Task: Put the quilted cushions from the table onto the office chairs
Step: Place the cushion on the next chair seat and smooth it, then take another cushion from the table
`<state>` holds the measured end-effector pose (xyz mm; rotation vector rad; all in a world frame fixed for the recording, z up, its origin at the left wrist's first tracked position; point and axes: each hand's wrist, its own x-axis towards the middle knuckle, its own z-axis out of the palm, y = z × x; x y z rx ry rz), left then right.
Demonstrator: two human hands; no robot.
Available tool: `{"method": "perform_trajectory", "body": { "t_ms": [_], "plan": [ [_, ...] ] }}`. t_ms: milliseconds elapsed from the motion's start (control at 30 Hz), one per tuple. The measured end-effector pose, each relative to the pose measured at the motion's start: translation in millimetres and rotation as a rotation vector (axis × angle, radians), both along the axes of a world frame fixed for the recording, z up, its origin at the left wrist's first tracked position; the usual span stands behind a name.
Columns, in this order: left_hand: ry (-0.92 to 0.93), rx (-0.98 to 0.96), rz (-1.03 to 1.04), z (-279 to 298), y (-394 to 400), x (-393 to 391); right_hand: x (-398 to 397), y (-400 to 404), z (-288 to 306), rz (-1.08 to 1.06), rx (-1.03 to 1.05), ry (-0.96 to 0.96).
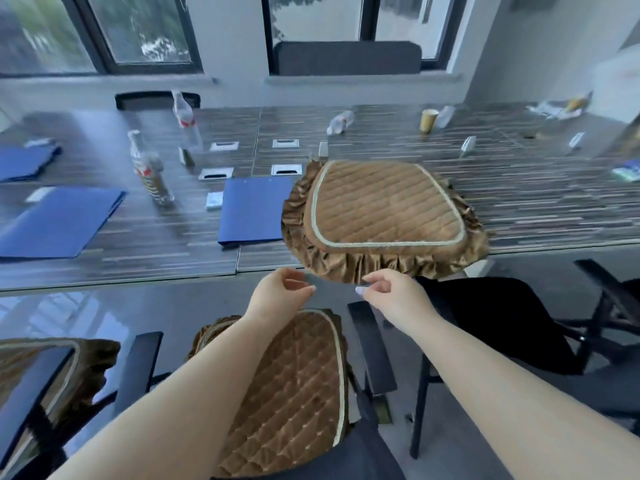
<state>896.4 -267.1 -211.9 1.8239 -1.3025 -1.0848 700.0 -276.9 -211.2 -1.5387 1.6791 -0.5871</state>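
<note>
1. Nearest me, at 6 o'clock, one quilted cushion [287,393] already lies on a chair seat under my forearms.
2. At 12 o'clock, just past both hands, the cushion to move [384,220] lies on the table [156,244], its frilled edge overhanging toward me.
3. Left hand [280,292]: fingers loosely curled, holding nothing.
4. Right hand [391,292]: half-curled, touching or just short of the frill; I judge it nearer.
5. Bare black chair [491,317] waits at 2 o'clock.

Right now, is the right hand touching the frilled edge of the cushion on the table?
Cannot tell. In the head view the right hand has its fingertips right at the ruffle of the cushion on the table, but blur hides whether they meet.
</note>
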Motion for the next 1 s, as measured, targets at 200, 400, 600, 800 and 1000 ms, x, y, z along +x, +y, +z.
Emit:
{"method": "perform_trajectory", "body": {
  "t_ms": [200,400,600,800,1000],
  "plan": [
    [0.038,-0.001,0.044,10,-9,-102,-120,-3,15,-0.028,-0.034,-0.018],
    [0.177,0.012,0.146,12,-18,-204,-230,-30,29,-0.002,-0.034,-0.001],
    [0.223,-0.010,0.241,25,-37,-250,-271,-66,46,0.100,-0.031,0.010],
    [0.179,-0.003,0.320,19,-60,-247,-274,-105,29,0.147,0.012,0.023],
    [0.178,-0.013,0.354,3,-121,-214,-260,-176,16,0.163,0.020,0.095]
  ]
}}
